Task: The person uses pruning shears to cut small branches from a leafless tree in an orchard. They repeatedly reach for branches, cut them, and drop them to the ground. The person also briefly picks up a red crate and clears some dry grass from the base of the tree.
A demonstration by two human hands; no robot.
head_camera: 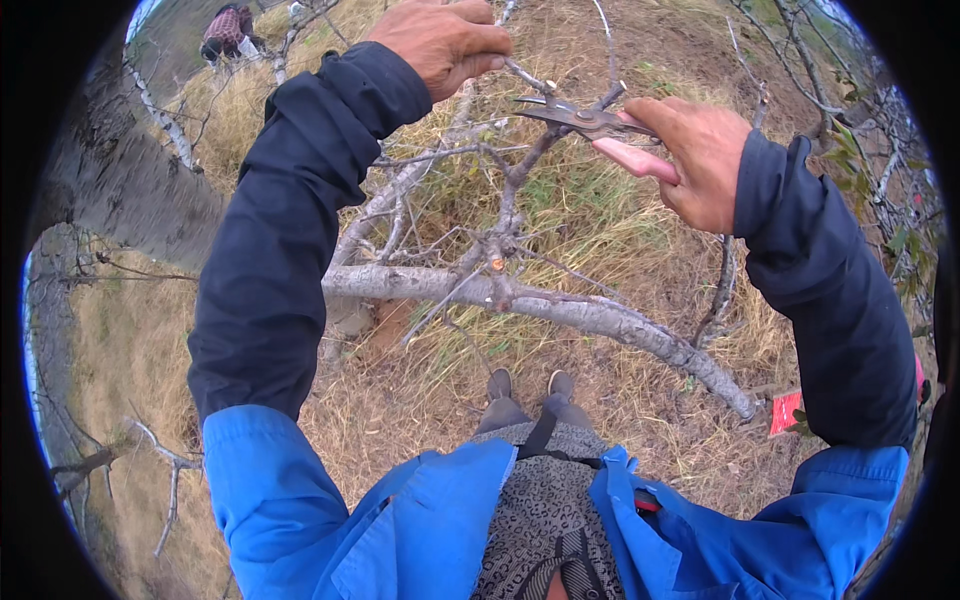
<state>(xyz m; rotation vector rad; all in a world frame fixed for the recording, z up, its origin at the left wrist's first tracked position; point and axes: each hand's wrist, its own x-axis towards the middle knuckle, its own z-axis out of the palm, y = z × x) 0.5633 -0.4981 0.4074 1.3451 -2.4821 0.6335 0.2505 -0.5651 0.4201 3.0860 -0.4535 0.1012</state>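
Observation:
My right hand [697,154] is closed around the pink handles of a pair of pruning shears [589,120]. Their metal blades point left across the upper end of an upright grey side branch [514,180], and the tips look slightly parted. At the upper left, my left hand [454,49] grips a thin twig [529,77]. The twig's pale cut end lies just above the blades; whether it touches the branch cannot be made out. Another short stub with a cut face [616,88] rises to the right of the blades.
A thick bare limb [585,315] crosses before me at waist height, with an orange-brown cut face [496,264]. A broad trunk [127,172] stands left. A red tag [785,412] hangs near the limb's right end. Dry grass covers the ground. Another person [229,34] bends over far off.

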